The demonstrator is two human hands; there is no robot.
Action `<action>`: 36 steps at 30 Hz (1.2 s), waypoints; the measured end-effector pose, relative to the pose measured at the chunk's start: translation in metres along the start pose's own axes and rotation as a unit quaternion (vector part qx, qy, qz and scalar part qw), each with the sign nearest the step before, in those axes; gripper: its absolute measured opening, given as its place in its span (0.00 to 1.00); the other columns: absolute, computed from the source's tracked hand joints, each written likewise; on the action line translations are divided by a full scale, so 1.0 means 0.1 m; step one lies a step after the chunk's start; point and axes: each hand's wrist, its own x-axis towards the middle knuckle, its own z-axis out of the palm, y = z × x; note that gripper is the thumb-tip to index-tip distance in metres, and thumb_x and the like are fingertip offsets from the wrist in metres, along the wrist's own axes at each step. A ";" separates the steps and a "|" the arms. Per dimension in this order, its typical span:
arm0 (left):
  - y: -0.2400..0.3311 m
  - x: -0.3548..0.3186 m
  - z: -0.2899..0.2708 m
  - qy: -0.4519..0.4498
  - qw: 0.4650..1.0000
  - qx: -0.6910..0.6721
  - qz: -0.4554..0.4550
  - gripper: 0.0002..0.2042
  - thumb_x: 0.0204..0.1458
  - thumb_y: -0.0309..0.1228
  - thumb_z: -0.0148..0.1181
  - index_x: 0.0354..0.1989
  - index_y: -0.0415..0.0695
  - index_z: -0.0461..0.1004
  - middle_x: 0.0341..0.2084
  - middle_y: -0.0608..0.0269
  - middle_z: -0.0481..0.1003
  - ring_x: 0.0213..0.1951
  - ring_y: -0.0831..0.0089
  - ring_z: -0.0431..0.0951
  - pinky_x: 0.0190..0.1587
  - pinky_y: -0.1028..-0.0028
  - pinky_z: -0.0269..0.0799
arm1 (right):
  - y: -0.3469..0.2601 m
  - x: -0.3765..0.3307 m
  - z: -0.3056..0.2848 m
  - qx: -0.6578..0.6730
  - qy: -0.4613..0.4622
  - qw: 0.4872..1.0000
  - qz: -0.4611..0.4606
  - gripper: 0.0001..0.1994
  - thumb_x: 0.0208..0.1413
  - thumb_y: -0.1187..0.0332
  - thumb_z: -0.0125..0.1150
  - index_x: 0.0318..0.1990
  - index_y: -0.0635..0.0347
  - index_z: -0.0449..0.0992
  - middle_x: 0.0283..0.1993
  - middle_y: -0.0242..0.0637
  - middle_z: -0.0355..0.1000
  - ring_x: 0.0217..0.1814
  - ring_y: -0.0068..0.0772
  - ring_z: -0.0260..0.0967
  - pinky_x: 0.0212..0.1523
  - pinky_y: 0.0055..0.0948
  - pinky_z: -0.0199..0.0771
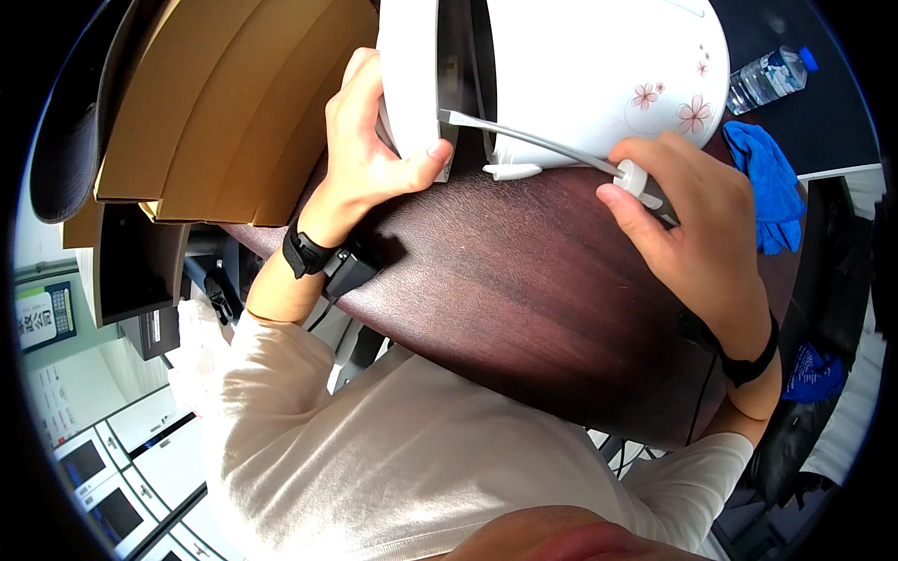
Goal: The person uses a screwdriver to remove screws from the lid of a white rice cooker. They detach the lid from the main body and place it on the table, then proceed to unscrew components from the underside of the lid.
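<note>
At far left, stacked brown cardboard sheets [224,103] lean on the dark reddish wooden table [505,299]. Your left hand [369,154] clamps the edge of the white floral-printed appliance [599,75], thumb pressed on its rim. Your right hand [687,224] is closed around a grey-shafted screwdriver [543,145], its tip in the appliance's gap. Right of that lies a blue cloth [772,182].

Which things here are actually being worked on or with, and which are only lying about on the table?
In use:
- white appliance with pink flower print, steadied by the left hand
- long grey-shafted tool with a white collar, held by the right hand, tip at the appliance's dark gap

Lying about:
- clear plastic water bottle with blue cap
- crumpled blue cloth
- brown cardboard flaps
- dark wooden table
</note>
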 end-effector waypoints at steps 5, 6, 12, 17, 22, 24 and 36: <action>-0.01 -0.02 0.01 0.008 1.000 -0.004 0.002 0.33 0.36 0.52 0.65 0.43 0.35 0.71 0.29 0.57 0.70 0.33 0.66 0.69 0.36 0.71 0.68 | 0.02 -0.01 0.02 0.005 0.003 1.000 -0.001 0.11 0.45 0.71 0.67 0.36 0.61 0.73 0.27 0.40 0.69 0.25 0.39 0.68 0.25 0.27 0.64; -0.01 -0.01 0.01 0.007 1.000 -0.002 0.005 0.33 0.36 0.52 0.65 0.43 0.35 0.71 0.29 0.57 0.70 0.33 0.66 0.69 0.36 0.71 0.68 | 0.02 -0.01 0.02 0.002 0.003 1.000 -0.002 0.12 0.45 0.71 0.67 0.37 0.61 0.73 0.27 0.40 0.69 0.25 0.39 0.68 0.25 0.27 0.63; -0.01 -0.02 0.01 0.009 1.000 -0.001 -0.005 0.33 0.36 0.53 0.64 0.43 0.34 0.71 0.29 0.57 0.71 0.33 0.66 0.69 0.37 0.70 0.68 | 0.02 0.00 0.05 0.004 0.002 1.000 0.001 0.12 0.45 0.71 0.67 0.37 0.60 0.73 0.27 0.40 0.68 0.24 0.39 0.67 0.25 0.27 0.63; 0.00 -0.02 0.00 0.007 1.000 0.006 0.002 0.34 0.36 0.54 0.64 0.42 0.34 0.71 0.30 0.57 0.71 0.34 0.66 0.70 0.37 0.70 0.68 | 0.03 -0.01 0.07 0.011 0.001 1.000 0.001 0.12 0.45 0.71 0.67 0.37 0.60 0.73 0.27 0.40 0.68 0.24 0.39 0.67 0.25 0.27 0.63; 0.01 -0.03 0.01 0.012 1.000 0.005 -0.011 0.34 0.36 0.54 0.63 0.43 0.34 0.71 0.30 0.57 0.71 0.34 0.66 0.70 0.36 0.70 0.69 | 0.06 -0.01 0.13 0.000 0.026 0.999 -0.026 0.13 0.44 0.69 0.68 0.36 0.58 0.72 0.25 0.37 0.67 0.22 0.35 0.67 0.22 0.27 0.64; 0.02 -0.03 0.01 0.012 1.000 0.007 -0.011 0.34 0.37 0.55 0.63 0.43 0.34 0.71 0.30 0.56 0.71 0.33 0.66 0.70 0.36 0.70 0.69 | 0.07 0.00 0.13 -0.010 0.033 0.999 -0.041 0.13 0.44 0.68 0.69 0.36 0.57 0.71 0.24 0.35 0.66 0.21 0.34 0.67 0.21 0.27 0.64; 0.00 -0.03 0.00 0.011 1.000 0.013 0.006 0.35 0.39 0.55 0.61 0.45 0.32 0.69 0.32 0.53 0.71 0.38 0.62 0.72 0.40 0.67 0.69 | 0.04 0.04 0.15 -0.039 0.025 0.997 -0.061 0.13 0.44 0.70 0.68 0.37 0.61 0.72 0.26 0.39 0.66 0.22 0.41 0.65 0.22 0.30 0.62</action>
